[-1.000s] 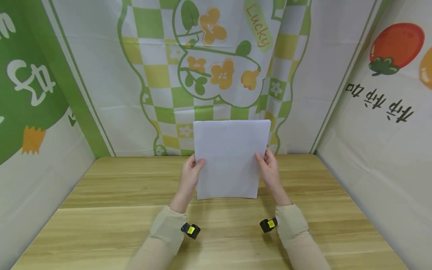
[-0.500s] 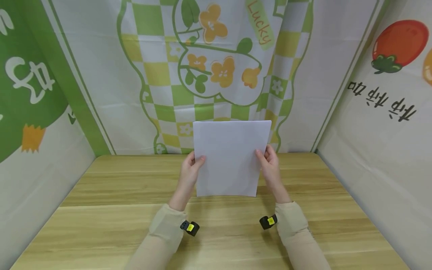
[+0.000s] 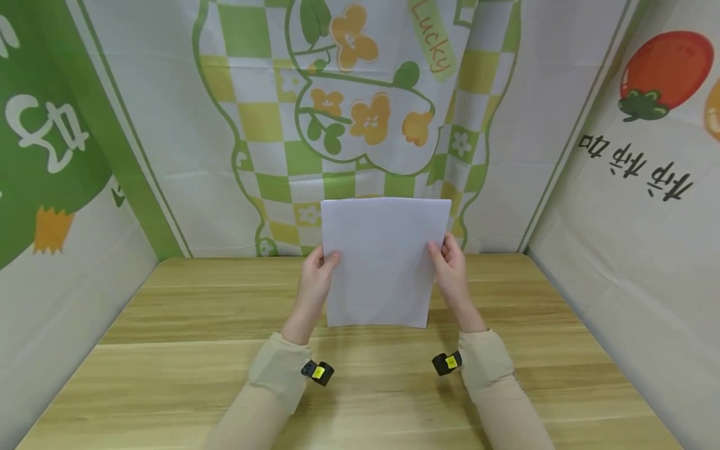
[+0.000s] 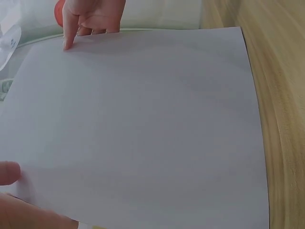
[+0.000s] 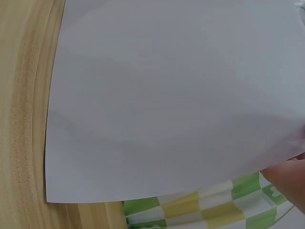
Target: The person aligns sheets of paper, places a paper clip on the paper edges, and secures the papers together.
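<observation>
Blank white paper [image 3: 382,269] is held up by both hands, its face toward the head camera and its lower edge near the tabletop. Whether it is one sheet or several I cannot tell. My left hand [image 3: 315,278] pinches the left edge, thumb in front and the other fingers behind. On the opposite edge my right hand [image 3: 452,269] grips in the same way. The left wrist view shows the paper [image 4: 143,119] nearly flat, with the right hand [image 4: 97,16] at its far edge. In the right wrist view the paper [image 5: 167,95] bows slightly.
A wood-grain table [image 3: 197,375] lies beneath the arms. Behind it hangs a green and yellow checkered curtain [image 3: 270,156]. Printed cloth walls close off the left and the right side [image 3: 624,250]. A small black camera [image 3: 319,372] is strapped to each wrist.
Both hands have shifted slightly up in the head view, still gripping the paper's side edges. The paper's lower edge sits a little higher, and its top edge now bows slightly.
</observation>
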{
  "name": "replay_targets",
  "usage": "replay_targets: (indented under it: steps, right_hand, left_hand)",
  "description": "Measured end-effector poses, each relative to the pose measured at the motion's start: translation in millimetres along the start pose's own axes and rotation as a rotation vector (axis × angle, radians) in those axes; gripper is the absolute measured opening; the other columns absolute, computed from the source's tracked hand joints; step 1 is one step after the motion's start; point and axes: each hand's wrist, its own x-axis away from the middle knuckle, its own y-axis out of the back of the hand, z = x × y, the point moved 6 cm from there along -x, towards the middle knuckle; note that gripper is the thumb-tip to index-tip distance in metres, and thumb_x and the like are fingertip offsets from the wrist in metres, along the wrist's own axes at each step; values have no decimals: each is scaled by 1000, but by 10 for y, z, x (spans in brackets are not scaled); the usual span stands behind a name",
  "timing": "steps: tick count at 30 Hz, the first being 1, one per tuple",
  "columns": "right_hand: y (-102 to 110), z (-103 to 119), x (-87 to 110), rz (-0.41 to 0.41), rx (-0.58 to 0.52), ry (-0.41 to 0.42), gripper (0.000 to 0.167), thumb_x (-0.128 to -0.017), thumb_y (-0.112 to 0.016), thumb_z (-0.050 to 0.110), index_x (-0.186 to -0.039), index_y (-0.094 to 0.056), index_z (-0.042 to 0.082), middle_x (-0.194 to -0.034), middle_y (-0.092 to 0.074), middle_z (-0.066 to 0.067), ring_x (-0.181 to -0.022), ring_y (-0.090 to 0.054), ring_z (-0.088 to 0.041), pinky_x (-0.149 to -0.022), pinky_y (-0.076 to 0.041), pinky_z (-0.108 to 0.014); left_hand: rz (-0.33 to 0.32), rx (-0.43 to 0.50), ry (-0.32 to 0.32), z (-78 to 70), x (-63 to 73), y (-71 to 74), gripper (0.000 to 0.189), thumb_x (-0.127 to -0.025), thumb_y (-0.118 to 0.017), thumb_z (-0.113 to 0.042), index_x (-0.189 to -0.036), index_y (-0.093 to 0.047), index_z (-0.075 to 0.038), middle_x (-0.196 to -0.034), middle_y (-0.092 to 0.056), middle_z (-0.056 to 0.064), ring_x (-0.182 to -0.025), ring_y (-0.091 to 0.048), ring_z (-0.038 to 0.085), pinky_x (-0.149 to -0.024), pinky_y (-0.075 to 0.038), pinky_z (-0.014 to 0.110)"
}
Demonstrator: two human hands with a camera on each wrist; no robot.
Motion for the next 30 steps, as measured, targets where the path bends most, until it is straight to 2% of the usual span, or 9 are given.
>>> replay_targets:
  steps: [5,15,23,30]
  right_hand:
    - [-14,37,-6,-14,20,21,36,-101,-43,13,-135,-42,-1,-128,-54,-20,-107,-56,-11,-88,-47,-20]
    - [-13,68,-13,-29,6,61,33,-101,-44,13,-130,-44,-3,-121,-56,-22,-101,-58,-10,-84,-48,-21]
    - [-36,203,-59,-38,-1,111,33,-100,-47,13,-128,-44,-3,-117,-57,-22,-96,-60,-10,-81,-49,-22]
    - [-29,288,-146,-72,11,134,31,-98,-50,11,-125,-47,-5,-103,-60,-7,-90,-61,-8,-77,-49,-21]
  left_hand:
    - [7,14,8,-25,3,-8,35,-98,-47,-9,-130,-51,3,-133,-53,18,-121,-48,25,-105,-35,41]
    - [14,8,10,-44,-9,-11,34,-98,-47,-10,-130,-51,2,-132,-54,16,-118,-50,22,-103,-37,39]
    - [-27,-3,1,-132,-34,0,31,-97,-50,-13,-123,-55,3,-117,-60,19,-100,-56,17,-90,-43,31]
    - [-34,-6,-50,-295,-97,-28,32,-97,-51,-12,-125,-55,3,-116,-60,19,-96,-56,14,-84,-44,27]
